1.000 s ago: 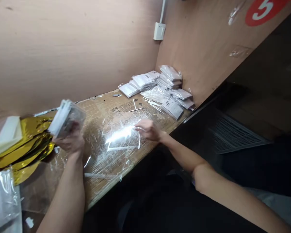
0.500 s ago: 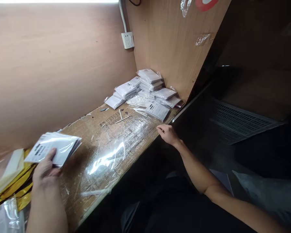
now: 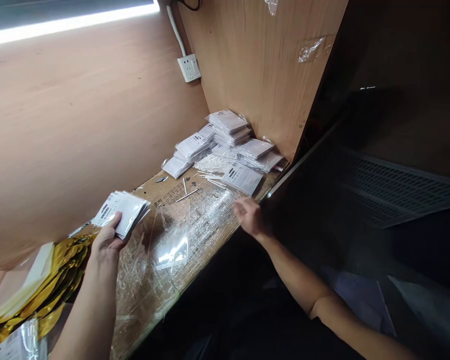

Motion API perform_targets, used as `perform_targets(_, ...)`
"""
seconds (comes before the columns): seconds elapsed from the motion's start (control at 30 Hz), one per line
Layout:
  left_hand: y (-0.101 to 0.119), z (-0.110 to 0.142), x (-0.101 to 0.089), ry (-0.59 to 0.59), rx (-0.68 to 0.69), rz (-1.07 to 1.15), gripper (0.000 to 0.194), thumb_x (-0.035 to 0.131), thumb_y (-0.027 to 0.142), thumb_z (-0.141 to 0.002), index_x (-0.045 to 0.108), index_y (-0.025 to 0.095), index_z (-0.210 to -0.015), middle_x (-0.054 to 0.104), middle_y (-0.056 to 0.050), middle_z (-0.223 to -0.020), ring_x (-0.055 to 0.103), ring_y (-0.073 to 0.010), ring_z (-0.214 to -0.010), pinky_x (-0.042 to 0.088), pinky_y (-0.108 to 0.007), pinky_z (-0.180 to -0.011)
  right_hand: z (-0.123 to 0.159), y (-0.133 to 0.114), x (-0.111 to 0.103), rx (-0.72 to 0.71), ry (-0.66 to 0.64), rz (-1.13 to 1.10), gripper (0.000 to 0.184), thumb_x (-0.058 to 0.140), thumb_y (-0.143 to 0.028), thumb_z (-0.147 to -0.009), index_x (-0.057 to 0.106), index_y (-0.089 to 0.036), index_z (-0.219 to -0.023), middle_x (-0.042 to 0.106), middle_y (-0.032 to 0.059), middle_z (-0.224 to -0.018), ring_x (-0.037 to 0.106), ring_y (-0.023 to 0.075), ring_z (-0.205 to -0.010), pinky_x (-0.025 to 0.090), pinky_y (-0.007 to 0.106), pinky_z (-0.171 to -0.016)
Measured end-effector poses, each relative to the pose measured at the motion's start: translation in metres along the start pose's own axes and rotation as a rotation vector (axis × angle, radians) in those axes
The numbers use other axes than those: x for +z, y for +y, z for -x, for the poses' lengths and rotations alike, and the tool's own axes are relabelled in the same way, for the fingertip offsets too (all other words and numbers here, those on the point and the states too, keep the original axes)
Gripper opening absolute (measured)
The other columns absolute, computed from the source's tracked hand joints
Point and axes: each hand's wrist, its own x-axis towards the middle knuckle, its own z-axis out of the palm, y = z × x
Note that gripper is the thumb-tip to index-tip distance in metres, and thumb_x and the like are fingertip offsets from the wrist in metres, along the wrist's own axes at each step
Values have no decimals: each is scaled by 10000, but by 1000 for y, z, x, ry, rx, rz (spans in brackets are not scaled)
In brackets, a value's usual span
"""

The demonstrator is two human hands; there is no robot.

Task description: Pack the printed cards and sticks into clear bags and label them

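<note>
In my left hand (image 3: 108, 237) is a stack of flat white packets (image 3: 122, 210) in clear plastic, thumb on top and fingers beneath. The top packet shows black print, and the stack is tilted above the bench. My right hand (image 3: 249, 215) hovers by the bench's front edge, just nearer than a loose printed packet (image 3: 242, 178). Its fingers look curled but are blurred, and I see nothing in them. Between my hands a clear plastic film (image 3: 174, 252) lies on the bench, reflecting the lamp.
More wrapped packets (image 3: 228, 121) are heaped in the corner of the worn bench (image 3: 206, 225). Thin white strips (image 3: 187, 195) lie before them. Gold foil sheets (image 3: 65, 265) rest at the left. A socket (image 3: 189, 68) is on the wall; a plastic grate (image 3: 401, 185) stands beyond the right edge.
My left hand has turned the stack from upright to flatter, print upward. My right hand has let go of the clear film and moved right. The view has shifted, showing the lamp.
</note>
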Motion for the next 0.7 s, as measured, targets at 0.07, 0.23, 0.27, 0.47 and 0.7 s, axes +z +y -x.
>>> perform_targets(0.07,15,10,5,-52,-261,199,697,965,648,-508,743,303,-1071,866,25,-1103,733,-379,-1284,663,-637,-960,-20,13,-21,153,59,199,368,620,-391,-1055,756,-206,-1343,735,230,-1370,685,409,-1282,527,598,-1115)
perform_targets(0.23,59,46,17,-218,-458,441,522,909,395,-822,714,251,-1285,869,-4,-1094,771,-329,-1231,670,-561,-1046,-57,4,-15,344,-263,491,800,702,-607,-993,527,-187,-1652,359,303,-1755,435,544,-1542,364,690,-1214)
perform_targets(0.27,66,54,21,-251,-473,527,461,856,308,-891,702,207,-1313,870,-24,-1039,801,-309,-1157,678,-534,-1039,-60,-6,-3,352,-316,502,814,670,-630,-1009,497,-191,-1673,325,296,-1775,424,534,-1550,343,680,-1227)
perform_targets(0.47,73,91,47,-270,-696,756,385,663,34,-996,690,113,-1372,846,-55,-870,830,-197,-712,716,-350,-874,-75,-47,57,204,-469,392,741,596,-504,-1080,454,-102,-1687,318,320,-1771,480,438,-1527,390,529,-1221)
perform_targets(0.7,46,118,-4,-241,-771,765,452,624,40,-1010,681,175,-1438,855,-71,-888,852,-261,-763,734,-421,-806,-104,28,-11,282,-312,635,519,276,-193,-1133,781,-112,-1226,809,211,-1064,771,287,-935,544,363,-831)
